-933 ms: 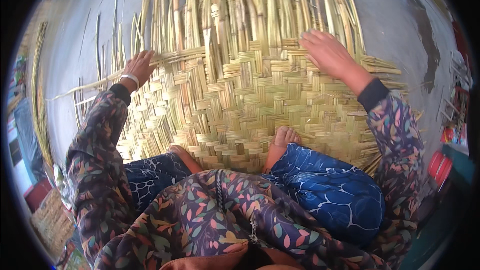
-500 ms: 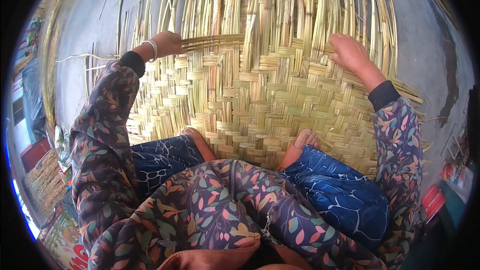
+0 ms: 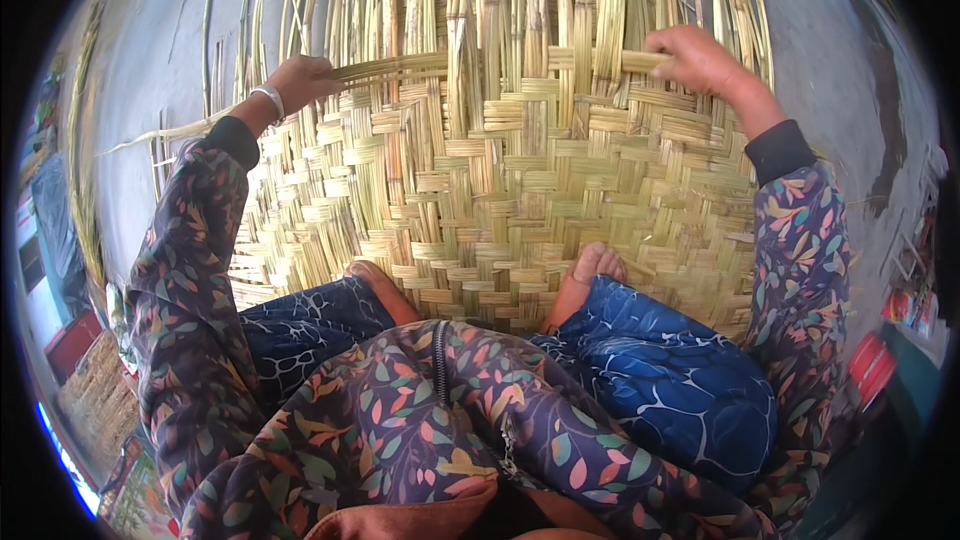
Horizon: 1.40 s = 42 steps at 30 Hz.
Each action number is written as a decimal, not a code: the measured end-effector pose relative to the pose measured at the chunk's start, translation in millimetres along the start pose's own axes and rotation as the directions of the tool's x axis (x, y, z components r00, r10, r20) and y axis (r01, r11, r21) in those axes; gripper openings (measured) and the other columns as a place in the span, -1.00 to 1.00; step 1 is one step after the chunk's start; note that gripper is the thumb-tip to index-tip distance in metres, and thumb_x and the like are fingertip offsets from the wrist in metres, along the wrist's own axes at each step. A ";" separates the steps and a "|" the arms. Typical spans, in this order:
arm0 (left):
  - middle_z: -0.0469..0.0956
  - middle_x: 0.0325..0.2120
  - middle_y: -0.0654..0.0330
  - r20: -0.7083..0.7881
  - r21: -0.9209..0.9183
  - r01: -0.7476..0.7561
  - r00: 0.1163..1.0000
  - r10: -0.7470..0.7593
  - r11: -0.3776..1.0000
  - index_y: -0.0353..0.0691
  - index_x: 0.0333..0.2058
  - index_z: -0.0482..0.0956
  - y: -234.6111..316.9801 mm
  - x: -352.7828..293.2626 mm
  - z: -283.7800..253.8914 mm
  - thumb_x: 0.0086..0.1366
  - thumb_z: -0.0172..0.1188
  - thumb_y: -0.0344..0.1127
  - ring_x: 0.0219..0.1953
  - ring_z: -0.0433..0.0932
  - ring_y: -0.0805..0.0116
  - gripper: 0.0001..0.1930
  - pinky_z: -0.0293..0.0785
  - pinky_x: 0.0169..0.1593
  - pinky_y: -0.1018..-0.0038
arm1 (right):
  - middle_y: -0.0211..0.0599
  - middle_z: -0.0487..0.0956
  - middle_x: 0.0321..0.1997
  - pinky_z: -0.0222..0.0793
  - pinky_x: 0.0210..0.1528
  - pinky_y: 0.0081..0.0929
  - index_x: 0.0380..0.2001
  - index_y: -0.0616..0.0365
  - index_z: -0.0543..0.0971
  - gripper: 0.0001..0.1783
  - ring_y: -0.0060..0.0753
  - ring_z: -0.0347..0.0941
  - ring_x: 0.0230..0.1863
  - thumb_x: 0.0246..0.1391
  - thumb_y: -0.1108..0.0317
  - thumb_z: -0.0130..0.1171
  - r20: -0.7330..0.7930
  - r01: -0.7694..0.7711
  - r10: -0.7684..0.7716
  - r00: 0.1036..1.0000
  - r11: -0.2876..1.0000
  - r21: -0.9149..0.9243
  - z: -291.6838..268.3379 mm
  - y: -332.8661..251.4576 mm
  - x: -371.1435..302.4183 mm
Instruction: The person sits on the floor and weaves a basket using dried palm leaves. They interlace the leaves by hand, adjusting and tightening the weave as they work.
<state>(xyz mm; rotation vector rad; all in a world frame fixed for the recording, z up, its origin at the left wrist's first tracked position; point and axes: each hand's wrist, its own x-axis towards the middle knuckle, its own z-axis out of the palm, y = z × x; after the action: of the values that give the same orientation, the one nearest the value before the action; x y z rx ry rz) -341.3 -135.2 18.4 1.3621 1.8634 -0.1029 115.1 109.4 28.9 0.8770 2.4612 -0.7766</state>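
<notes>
A half-woven mat (image 3: 500, 212) of split reeds lies before me, with long unwoven reeds (image 3: 532, 10) running away from its far edge. A flat bundle of reed strips (image 3: 395, 67) crosses these reeds from side to side, passing over some and under others. My left hand (image 3: 304, 82), with a pale bangle at the wrist, is closed on the left end of this bundle. The right end is pinched in my right hand (image 3: 697, 60), just above the woven part. Where the bundle runs beneath the upright reeds, it is hidden.
My bare feet (image 3: 382, 285) rest on the near part of the mat. Loose reeds (image 3: 205, 45) lie on the grey floor (image 3: 150, 70) at the left, beside a long bundle of stalks (image 3: 85, 145). A red object (image 3: 872, 370) stands at the far right.
My right hand has risen a little and now grips the strips' right end, which shows more plainly. My left hand keeps its hold. The whole view has shifted slightly.
</notes>
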 end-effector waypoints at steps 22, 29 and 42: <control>0.52 -0.25 0.11 -0.191 0.371 0.011 0.980 0.064 0.928 -0.11 -0.18 0.58 54.0 29.3 17.5 0.26 0.01 0.01 -0.06 0.43 0.10 -0.64 0.31 0.02 0.19 | -0.22 0.39 0.18 0.15 0.25 -0.23 -0.01 0.00 0.49 -0.58 -0.18 0.25 0.22 -0.02 0.48 0.07 -0.424 -0.349 0.125 0.897 0.789 -0.506 -24.6 108.6 -101.5; 0.51 -0.52 0.04 -0.136 0.189 0.016 0.991 0.010 0.982 -0.25 -0.42 0.54 55.0 28.7 14.3 0.20 0.10 0.07 -0.41 0.50 0.08 -0.58 0.37 -0.28 0.27 | -0.12 0.49 -0.05 0.28 0.12 -0.22 -0.05 0.14 0.45 -0.54 -0.23 0.39 0.01 0.19 0.02 -0.11 -0.302 -0.077 -0.040 0.952 0.928 -0.365 35.7 -3.3 -22.0; 0.39 -0.71 0.21 -0.018 0.014 0.105 0.994 -0.105 0.994 -0.28 -0.46 0.54 52.4 2.3 39.1 0.18 0.22 -0.09 -0.62 0.32 0.41 -0.68 0.31 -0.45 0.39 | -0.26 0.55 -0.53 0.34 -0.32 -0.18 -0.44 0.04 0.53 -0.57 -0.16 0.50 -0.44 0.09 -0.11 0.00 -0.390 -0.185 0.157 0.907 0.982 -0.034 47.0 -14.2 -11.1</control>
<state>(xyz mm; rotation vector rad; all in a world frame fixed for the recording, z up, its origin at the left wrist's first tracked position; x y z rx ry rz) -276.5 -131.2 10.3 1.2789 1.9519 -0.1600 122.4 66.1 4.3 1.3058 2.6740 -0.4861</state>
